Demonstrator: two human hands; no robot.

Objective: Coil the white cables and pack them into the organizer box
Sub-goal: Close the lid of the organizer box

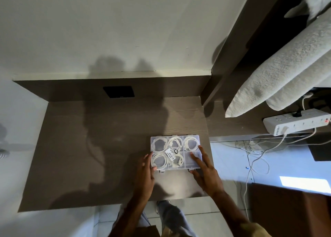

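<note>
Since the brown counter [89,156] carries the clear organizer box [176,153] at its near right, long axis left to right, both hands flank it: left hand [146,172] flat against its left end, right hand [206,172] spread wide on the lid, white cables [159,160] coiled inside five compartments, so latching the near edge looks next.

The clear organizer box [176,153] lies flat, lid closed, near the desk's front right corner; five of its six compartments hold coiled white cables [158,144].

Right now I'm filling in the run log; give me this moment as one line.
organizer box: lid shut, on desk | coiled white cables: five compartments | left hand: on box edge | right hand: flat on lid
</note>
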